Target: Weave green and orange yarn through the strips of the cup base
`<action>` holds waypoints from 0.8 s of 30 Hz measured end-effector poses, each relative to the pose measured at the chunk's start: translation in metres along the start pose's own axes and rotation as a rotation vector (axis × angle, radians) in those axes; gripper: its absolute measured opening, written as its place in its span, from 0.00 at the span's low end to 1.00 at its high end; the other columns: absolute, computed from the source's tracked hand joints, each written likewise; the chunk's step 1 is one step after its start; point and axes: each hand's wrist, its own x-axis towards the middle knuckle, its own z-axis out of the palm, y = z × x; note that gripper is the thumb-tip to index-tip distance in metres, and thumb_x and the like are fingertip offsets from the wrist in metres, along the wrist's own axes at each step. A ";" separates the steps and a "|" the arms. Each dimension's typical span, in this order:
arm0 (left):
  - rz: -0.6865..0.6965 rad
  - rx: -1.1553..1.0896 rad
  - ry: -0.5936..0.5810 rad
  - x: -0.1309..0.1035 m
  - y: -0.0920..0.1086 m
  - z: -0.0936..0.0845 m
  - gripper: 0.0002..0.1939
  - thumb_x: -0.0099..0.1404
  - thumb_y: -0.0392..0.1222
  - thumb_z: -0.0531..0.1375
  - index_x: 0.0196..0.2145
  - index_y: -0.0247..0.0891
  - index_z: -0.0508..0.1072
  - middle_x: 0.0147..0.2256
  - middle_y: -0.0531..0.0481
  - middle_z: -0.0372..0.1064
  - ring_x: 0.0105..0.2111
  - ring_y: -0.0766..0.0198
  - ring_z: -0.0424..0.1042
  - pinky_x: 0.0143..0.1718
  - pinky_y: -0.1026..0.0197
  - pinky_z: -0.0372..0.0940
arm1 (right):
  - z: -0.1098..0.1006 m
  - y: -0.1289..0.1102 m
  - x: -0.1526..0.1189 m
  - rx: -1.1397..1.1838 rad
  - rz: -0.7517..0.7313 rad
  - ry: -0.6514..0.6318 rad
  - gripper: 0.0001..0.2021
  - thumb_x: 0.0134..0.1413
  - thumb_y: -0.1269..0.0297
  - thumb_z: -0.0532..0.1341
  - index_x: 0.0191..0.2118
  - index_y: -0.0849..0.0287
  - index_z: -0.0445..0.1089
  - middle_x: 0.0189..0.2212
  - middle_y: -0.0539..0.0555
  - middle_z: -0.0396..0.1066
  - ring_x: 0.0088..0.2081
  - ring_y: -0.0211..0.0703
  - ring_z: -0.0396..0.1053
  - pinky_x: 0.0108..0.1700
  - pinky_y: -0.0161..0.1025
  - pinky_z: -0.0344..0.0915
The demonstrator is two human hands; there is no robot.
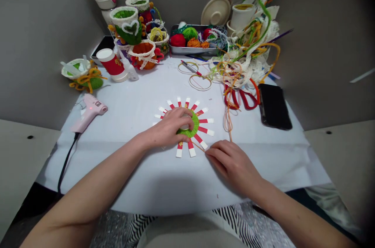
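A paper cup cut into red-and-white strips (206, 120) lies splayed like a sun on the table, green yarn (194, 123) wound round its middle. Over its centre is my left hand (174, 123), fingers curled and gripping it; the palm hides the left part. To the lower right, my right hand (231, 162) pinches a thin orange yarn (200, 147), which runs taut from the cup's edge to the fingertips. More orange yarn (228, 121) trails from behind this hand up to a tangle at the back right.
A pink glue gun (90, 111) lies left, its cord over the edge. Decorated cups (125, 25), a red cup (111, 64) and a tray of yarn balls (193, 49) stand behind. Right are red-handled scissors (249, 99), a phone (275, 106) and piled lace (252, 60). A pen (191, 67) lies near rings.
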 end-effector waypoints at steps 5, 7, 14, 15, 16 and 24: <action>-0.003 -0.005 -0.010 0.000 0.000 0.000 0.13 0.63 0.35 0.72 0.41 0.42 0.72 0.59 0.44 0.66 0.61 0.48 0.65 0.61 0.41 0.60 | -0.001 0.005 0.007 -0.046 0.108 0.051 0.09 0.72 0.69 0.57 0.39 0.60 0.74 0.35 0.58 0.73 0.37 0.49 0.70 0.40 0.46 0.69; -0.004 -0.010 -0.012 0.000 0.000 0.000 0.13 0.63 0.35 0.72 0.41 0.42 0.72 0.59 0.44 0.66 0.61 0.48 0.65 0.61 0.41 0.60 | -0.003 0.012 0.017 -0.076 0.129 0.060 0.10 0.72 0.68 0.58 0.38 0.60 0.74 0.34 0.58 0.73 0.37 0.50 0.70 0.41 0.47 0.68; 0.002 -0.039 -0.028 0.000 0.003 -0.003 0.12 0.64 0.35 0.71 0.40 0.41 0.72 0.58 0.45 0.66 0.61 0.48 0.64 0.62 0.42 0.59 | 0.000 0.040 0.067 -0.014 0.095 -0.033 0.08 0.69 0.65 0.63 0.36 0.58 0.75 0.32 0.55 0.71 0.36 0.48 0.69 0.39 0.43 0.64; 0.006 -0.044 -0.028 0.000 0.004 -0.003 0.12 0.64 0.34 0.70 0.40 0.41 0.72 0.58 0.45 0.66 0.61 0.49 0.64 0.62 0.42 0.59 | 0.003 0.041 0.071 -0.001 0.107 -0.028 0.08 0.69 0.65 0.64 0.35 0.58 0.75 0.32 0.55 0.71 0.36 0.47 0.69 0.39 0.43 0.64; 0.012 -0.046 -0.024 0.000 0.004 -0.003 0.12 0.64 0.33 0.70 0.40 0.41 0.72 0.58 0.45 0.66 0.61 0.49 0.65 0.62 0.42 0.59 | 0.005 0.042 0.074 0.013 0.120 -0.022 0.07 0.68 0.66 0.64 0.35 0.58 0.75 0.32 0.54 0.71 0.36 0.47 0.69 0.40 0.42 0.64; 0.050 -0.064 0.022 -0.002 -0.002 -0.001 0.20 0.67 0.38 0.70 0.54 0.45 0.70 0.59 0.43 0.67 0.62 0.47 0.64 0.64 0.40 0.61 | 0.012 0.040 0.072 0.109 0.160 0.014 0.05 0.66 0.68 0.63 0.36 0.57 0.72 0.32 0.53 0.72 0.36 0.46 0.69 0.40 0.42 0.63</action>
